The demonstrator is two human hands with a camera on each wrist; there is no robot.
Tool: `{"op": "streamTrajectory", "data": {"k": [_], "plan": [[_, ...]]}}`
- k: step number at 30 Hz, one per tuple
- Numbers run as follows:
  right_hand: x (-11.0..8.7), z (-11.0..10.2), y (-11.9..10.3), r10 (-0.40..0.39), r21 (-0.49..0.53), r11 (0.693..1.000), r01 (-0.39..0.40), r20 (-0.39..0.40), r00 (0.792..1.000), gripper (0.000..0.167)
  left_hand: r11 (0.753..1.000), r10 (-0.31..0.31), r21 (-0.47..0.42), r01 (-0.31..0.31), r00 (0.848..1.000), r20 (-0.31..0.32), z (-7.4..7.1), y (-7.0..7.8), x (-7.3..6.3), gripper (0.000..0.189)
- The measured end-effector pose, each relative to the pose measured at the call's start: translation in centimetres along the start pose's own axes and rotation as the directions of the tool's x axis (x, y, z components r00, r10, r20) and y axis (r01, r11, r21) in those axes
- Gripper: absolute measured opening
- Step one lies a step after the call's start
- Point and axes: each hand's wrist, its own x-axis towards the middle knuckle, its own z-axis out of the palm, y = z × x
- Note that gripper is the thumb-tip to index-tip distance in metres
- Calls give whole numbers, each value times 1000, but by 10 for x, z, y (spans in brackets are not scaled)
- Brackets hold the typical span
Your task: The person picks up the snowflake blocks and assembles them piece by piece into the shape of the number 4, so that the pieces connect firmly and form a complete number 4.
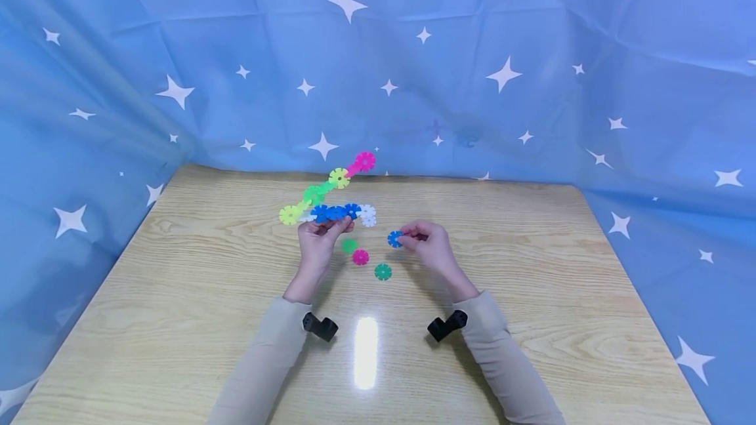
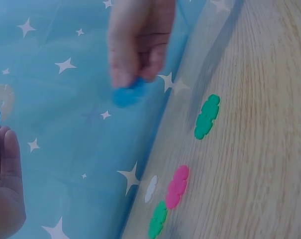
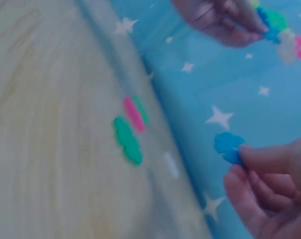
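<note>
My left hand [image 1: 319, 241] pinches a chain of linked snowflake discs [image 1: 335, 213] above the table. Its lower row runs blue and ends in white at the right; a second row of yellow, green and pink discs slants up to the right. Between thumb and fingers, my right hand [image 1: 430, 244] holds a single blue snowflake disc [image 1: 395, 239], apart from the chain's white end. On the tabletop below and between the hands lie a light green disc [image 1: 350, 245], a pink disc [image 1: 360, 257] and a dark green disc [image 1: 382, 272].
The wooden table [image 1: 531, 320] reaches back to a blue star-patterned curtain [image 1: 425, 71]. In the left wrist view a white disc [image 2: 151, 189] lies near the pink and green ones. Black wrist cameras [image 1: 321, 326] sit on both sleeves.
</note>
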Motion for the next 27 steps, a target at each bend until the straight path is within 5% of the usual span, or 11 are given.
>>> {"op": "streamTrajectory", "data": {"k": [5,9,20,24,27], "plan": [[0,0,-20,-23,232,972,35,-55,998,16,1000,2,15,-2,1000,-1,1,0,0,12],[0,2,-32,-74,316,943,102,-100,992,15,1000,9,23,-9,1000,10,1,0,-1,18],[1,10,-49,-211,285,923,257,-182,960,16,999,28,28,-29,999,22,2,1,-1,5],[3,10,-51,-226,268,925,268,-177,958,16,999,35,14,-35,999,34,2,0,0,17],[3,10,-54,-228,241,933,266,-177,958,13,999,31,15,-32,998,45,3,0,0,8]]}}
